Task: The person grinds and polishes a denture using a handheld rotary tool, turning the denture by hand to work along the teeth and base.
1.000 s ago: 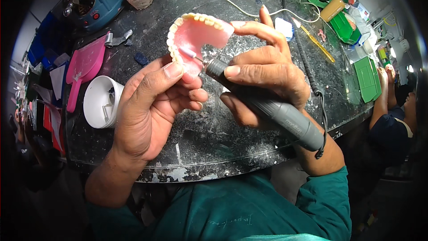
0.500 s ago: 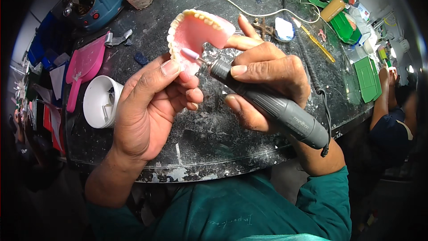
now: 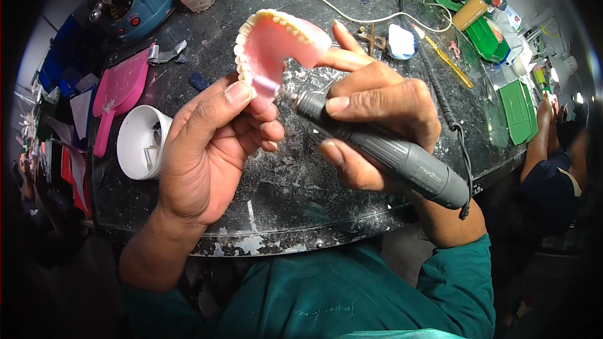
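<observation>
Between the thumb and fingers of my left hand is the near-left end of a denture, a pink plate with a curved row of cream teeth. My right hand grips a dark grey rotary handpiece, its fingers closed round the front part. A pale lilac grinding bit at the handpiece's tip lies against the inner side of the pink plate, close to my left thumb. One right fingertip reaches the far right end of the denture. A coiled black cord hangs from the handpiece's rear end.
A white cup and a pink dustpan are to the left. A blue machine stands far left. At the right lie a yellow-handled tool, a white block and green trays. Another person's arm shows at the right edge.
The bit has shifted slightly left and down along the denture's inner side. The handpiece's rear end has swung a little to the right. Both hands keep their grips.
</observation>
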